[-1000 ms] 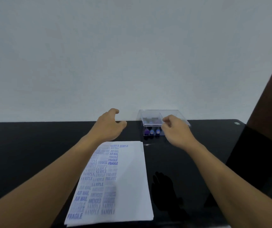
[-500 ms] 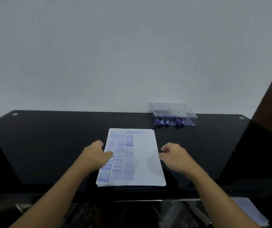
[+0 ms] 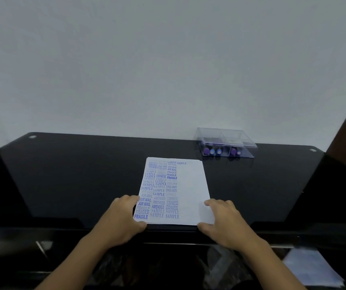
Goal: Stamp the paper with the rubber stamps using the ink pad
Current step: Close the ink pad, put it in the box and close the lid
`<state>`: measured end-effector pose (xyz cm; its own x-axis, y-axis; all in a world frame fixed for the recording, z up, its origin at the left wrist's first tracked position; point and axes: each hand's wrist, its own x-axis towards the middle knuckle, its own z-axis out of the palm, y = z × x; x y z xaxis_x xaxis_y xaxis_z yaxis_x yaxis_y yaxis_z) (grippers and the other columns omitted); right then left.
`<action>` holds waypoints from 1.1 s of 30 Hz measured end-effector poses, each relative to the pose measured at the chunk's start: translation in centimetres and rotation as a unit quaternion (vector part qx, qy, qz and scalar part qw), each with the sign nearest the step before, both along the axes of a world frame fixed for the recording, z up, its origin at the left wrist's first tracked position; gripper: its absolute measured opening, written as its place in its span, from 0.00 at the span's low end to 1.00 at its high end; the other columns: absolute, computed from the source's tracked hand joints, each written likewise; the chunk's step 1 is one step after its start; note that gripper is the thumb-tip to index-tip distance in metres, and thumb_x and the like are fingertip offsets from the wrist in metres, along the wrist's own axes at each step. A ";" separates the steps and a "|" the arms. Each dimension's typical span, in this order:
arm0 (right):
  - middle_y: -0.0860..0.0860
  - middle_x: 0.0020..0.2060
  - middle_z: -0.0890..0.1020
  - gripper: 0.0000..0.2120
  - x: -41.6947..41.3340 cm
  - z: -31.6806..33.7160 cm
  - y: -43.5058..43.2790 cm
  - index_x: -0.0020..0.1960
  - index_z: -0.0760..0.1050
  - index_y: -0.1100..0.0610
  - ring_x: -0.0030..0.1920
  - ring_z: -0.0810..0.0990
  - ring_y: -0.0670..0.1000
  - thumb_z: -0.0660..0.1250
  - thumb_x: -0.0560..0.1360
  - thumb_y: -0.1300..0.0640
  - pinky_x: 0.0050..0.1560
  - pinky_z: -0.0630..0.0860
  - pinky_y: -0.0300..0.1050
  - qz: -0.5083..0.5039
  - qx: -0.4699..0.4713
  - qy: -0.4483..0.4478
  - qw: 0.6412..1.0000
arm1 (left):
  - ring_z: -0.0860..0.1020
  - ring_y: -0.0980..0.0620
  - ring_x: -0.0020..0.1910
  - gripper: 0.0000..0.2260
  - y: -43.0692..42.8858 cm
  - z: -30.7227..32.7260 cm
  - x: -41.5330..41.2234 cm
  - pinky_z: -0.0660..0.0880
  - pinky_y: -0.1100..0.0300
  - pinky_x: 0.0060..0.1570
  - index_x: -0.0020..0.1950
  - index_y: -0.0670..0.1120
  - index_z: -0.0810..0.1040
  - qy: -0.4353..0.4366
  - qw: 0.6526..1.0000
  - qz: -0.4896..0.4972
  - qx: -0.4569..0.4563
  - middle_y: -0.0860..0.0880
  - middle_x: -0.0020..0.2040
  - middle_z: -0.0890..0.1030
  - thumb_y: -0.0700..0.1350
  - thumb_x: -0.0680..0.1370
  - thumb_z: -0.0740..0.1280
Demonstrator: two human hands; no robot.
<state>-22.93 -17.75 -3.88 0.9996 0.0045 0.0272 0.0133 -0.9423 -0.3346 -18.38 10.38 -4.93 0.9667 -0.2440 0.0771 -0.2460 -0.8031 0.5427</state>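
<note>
Left hand [image 3: 121, 218], right hand [image 3: 224, 220], each now pinching 1 near corner of paper [image 3: 189, 185] (earlier fisted alongside)

Probably an office: glossy black desk [image 3: 84, 174] against a bare white wall [image 3: 168, 70]

paper [image 3: 191, 185] white, blue stamped words | table [image 3: 84, 174] glossy black | box [image 3: 226, 141] clear | stamps [image 3: 212, 151] purple/blue | wall [image 3: 168, 59] pale grey

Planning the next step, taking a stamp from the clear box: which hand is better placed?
Probably the right hand. The clear box stands behind and right of the paper; the left hand would have to cross the paper.
</note>
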 end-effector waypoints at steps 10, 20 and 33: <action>0.47 0.65 0.74 0.23 1.2 -0.1 -0.4 0.66 0.72 0.54 0.65 0.67 0.50 0.65 0.76 0.41 0.66 0.69 0.46 0.011 -0.033 -0.016 0.999 | 0.70 0.57 0.57 0.27 -0.3 -1.1 1.2 0.71 0.61 0.57 0.72 0.51 0.71 -0.052 0.998 0.013 0.014 0.58 0.58 0.74 0.55 0.74 0.71; 0.51 0.63 0.75 0.25 6.5 0.5 -1.5 0.64 0.74 0.56 0.63 0.69 0.51 0.65 0.75 0.40 0.64 0.72 0.48 0.022 -0.060 0.009 0.998 | 0.69 0.57 0.60 0.26 -1.6 -1.4 6.1 0.70 0.60 0.59 0.72 0.51 0.71 -0.073 0.997 0.028 0.019 0.57 0.61 0.75 0.53 0.75 0.69; 0.54 0.60 0.76 0.26 15.6 1.4 -2.9 0.64 0.74 0.57 0.62 0.70 0.54 0.64 0.75 0.40 0.62 0.74 0.52 0.026 -0.104 0.042 0.993 | 0.69 0.52 0.62 0.23 -3.6 -1.3 14.3 0.69 0.59 0.59 0.70 0.49 0.72 -0.079 0.995 0.044 0.031 0.53 0.63 0.76 0.50 0.76 0.69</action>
